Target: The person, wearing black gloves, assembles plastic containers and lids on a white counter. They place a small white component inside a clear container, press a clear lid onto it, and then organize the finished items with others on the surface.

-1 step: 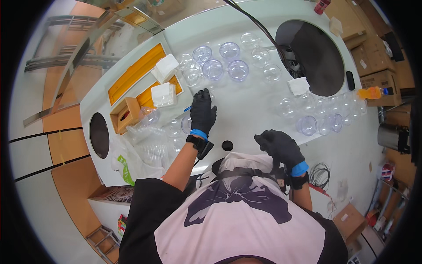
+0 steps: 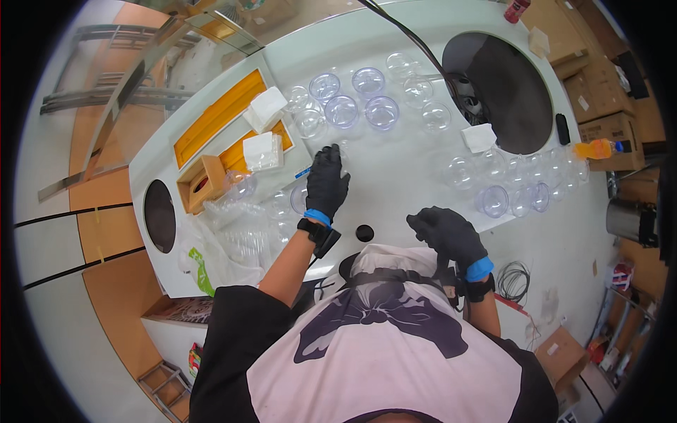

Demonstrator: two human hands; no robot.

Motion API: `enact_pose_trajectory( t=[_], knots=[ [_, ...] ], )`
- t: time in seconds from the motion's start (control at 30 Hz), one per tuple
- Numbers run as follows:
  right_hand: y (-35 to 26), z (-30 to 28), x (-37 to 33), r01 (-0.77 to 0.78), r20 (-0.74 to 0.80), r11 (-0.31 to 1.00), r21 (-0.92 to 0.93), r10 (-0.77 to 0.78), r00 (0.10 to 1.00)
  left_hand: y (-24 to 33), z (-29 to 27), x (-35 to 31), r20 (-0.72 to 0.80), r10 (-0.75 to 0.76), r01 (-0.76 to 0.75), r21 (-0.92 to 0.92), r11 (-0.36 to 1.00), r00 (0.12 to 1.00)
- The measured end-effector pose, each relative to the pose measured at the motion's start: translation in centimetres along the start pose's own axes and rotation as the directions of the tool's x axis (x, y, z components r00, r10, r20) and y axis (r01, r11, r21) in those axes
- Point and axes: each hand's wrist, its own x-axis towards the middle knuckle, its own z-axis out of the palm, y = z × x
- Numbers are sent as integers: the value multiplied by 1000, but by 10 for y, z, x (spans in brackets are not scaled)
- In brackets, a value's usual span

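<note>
My left hand (image 2: 326, 185), in a black glove with a blue cuff, reaches over the white table. Its fingers are bent down around a clear plastic cup (image 2: 345, 156), most of which the hand hides. A blue pen-like strip (image 2: 302, 172) lies just left of the glove. My right hand (image 2: 451, 236), gloved the same way, hovers at the table's near edge with loosely bent fingers and nothing visible in them. Beyond my left hand stand several clear cups (image 2: 342, 111). More clear cups (image 2: 495, 201) stand to the right of my right hand.
Nested clear cups (image 2: 248, 236) lie by a plastic bag (image 2: 201, 264) on the left. Napkin packs (image 2: 263, 152) and a wooden box (image 2: 201, 185) sit nearby. A dark round opening (image 2: 511, 92) with cables is at the back right. An orange bottle (image 2: 594, 149) is at the right edge.
My left hand has shifted very slightly toward me and to the right. My right hand has hardly moved.
</note>
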Motion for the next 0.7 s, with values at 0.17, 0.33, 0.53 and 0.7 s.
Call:
enact_pose_trajectory(
  t=[0.17, 0.33, 0.53, 0.7],
  knots=[
    [4, 2, 24, -179, 151, 964, 196, 151, 977, 12, -4, -45, 233, 327, -277, -224, 934, 916],
    [49, 31, 63, -329, 179, 862, 386, 280, 943, 23, 5, -66, 171, 375, -270, -440, 857, 911],
    [57, 67, 93, -194, 31, 897, 397, 198, 980, 34, 4, -62, 143, 252, -199, -306, 931, 957],
    [47, 69, 100, -251, 107, 851, 461, 227, 968, 43, 2, -57, 305, 89, -70, -72, 995, 948]
  ],
)
